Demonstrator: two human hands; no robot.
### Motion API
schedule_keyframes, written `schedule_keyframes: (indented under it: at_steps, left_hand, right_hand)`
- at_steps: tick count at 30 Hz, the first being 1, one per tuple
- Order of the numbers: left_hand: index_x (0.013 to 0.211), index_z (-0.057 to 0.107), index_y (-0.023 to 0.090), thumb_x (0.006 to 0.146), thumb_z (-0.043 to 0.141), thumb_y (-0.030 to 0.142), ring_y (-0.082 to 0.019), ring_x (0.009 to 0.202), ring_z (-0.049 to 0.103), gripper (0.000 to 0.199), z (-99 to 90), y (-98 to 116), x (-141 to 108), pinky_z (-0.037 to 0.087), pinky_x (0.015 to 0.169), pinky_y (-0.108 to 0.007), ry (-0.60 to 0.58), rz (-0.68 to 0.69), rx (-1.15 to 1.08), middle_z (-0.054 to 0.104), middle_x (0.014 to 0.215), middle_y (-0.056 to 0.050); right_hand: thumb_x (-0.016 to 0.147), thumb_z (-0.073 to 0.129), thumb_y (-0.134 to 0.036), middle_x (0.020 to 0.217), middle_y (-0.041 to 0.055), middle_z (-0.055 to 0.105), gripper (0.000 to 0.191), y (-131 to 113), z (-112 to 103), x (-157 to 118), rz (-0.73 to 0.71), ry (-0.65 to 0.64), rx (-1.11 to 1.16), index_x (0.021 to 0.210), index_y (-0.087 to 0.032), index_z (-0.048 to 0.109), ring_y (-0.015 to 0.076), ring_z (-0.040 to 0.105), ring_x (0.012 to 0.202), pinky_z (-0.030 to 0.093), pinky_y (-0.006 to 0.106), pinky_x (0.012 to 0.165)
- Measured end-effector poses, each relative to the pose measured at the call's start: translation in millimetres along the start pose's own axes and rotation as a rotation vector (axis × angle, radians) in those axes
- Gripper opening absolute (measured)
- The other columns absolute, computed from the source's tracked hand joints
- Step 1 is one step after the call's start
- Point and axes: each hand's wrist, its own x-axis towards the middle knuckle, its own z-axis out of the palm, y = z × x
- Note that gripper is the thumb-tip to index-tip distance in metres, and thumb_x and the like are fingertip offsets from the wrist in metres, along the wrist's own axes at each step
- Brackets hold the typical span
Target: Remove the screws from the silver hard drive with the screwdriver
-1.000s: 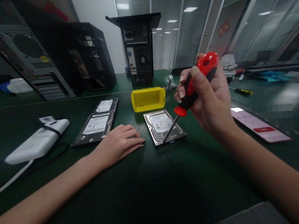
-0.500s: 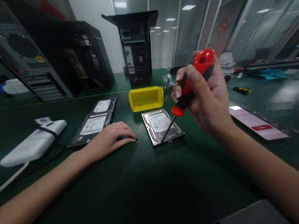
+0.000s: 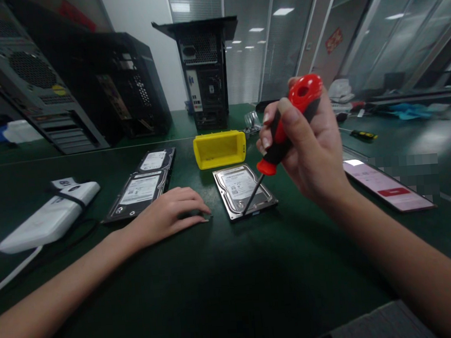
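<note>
In my right hand (image 3: 308,137) is a red-and-black screwdriver (image 3: 280,129), its fingers wrapped round the handle. The shaft slants down to the left, with its tip at the near edge of a hard drive (image 3: 240,183). Whether the tip touches the drive or is only in front of it, I cannot tell. My left hand (image 3: 174,208) rests on the table left of this drive. Its thumb and forefinger are drawn together at a tiny bit, too small to make out. Two more hard drives (image 3: 144,189) lie behind that hand.
A yellow bin (image 3: 219,150) stands behind the drive. Black computer cases (image 3: 207,82) stand at the back. A white power strip (image 3: 54,214) with a cable lies left; a phone (image 3: 389,186) and a small yellow-black tool (image 3: 364,135) lie right on the green table (image 3: 218,283).
My left fingertips have shifted slightly right, toward the drive, and the pinch looks a little looser. The right hand and screwdriver hold nearly the same pose.
</note>
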Motion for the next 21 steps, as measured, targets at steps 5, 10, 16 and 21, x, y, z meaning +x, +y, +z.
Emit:
schedule_keyframes:
  at_steps: [5,10,16,21]
  left_hand:
    - [0.106,0.071,0.021,0.100,0.050,0.029,-0.020,0.095,0.061,0.023,6.8,9.0,2.3,0.044,0.082,-0.032,0.043,0.028,0.163,0.068,0.101,-0.006]
    - [0.103,0.071,0.021,0.100,0.049,0.029,-0.019,0.094,0.062,0.024,5.3,8.0,1.9,0.044,0.081,-0.032,0.056,0.019,0.157,0.069,0.100,-0.005]
    - [0.108,0.069,0.022,0.101,0.047,0.030,-0.019,0.097,0.062,0.024,0.0,-0.3,0.2,0.045,0.085,-0.032,0.039,-0.068,0.111,0.068,0.104,-0.004]
    - [0.105,0.068,0.022,0.100,0.050,0.030,-0.019,0.096,0.061,0.020,1.2,4.4,2.0,0.045,0.085,-0.032,0.009,-0.062,0.116,0.067,0.102,-0.003]
  right_hand:
    - [0.084,0.069,-0.044,0.084,-0.0030,0.059,0.040,-0.3,-1.8,-0.5,0.006,-0.008,-0.087,0.110,-0.031,0.041,0.0127,0.060,0.066,0.051,0.029,0.060]
    - [0.083,0.070,-0.041,0.083,-0.0042,0.060,0.039,-0.4,-0.5,0.2,-0.014,-0.002,-0.046,0.108,-0.030,0.043,0.0112,0.059,0.063,0.052,0.029,0.061]
    - [0.085,0.070,-0.039,0.082,-0.0043,0.060,0.036,-1.4,0.1,0.0,-0.003,-0.011,-0.040,0.109,-0.031,0.044,0.0104,0.060,0.064,0.052,0.028,0.062]
    - [0.084,0.067,-0.051,0.086,-0.0026,0.062,0.043,-1.0,-2.0,-0.3,-0.011,-0.023,-0.131,0.116,-0.032,0.045,0.0115,0.060,0.065,0.051,0.028,0.061]
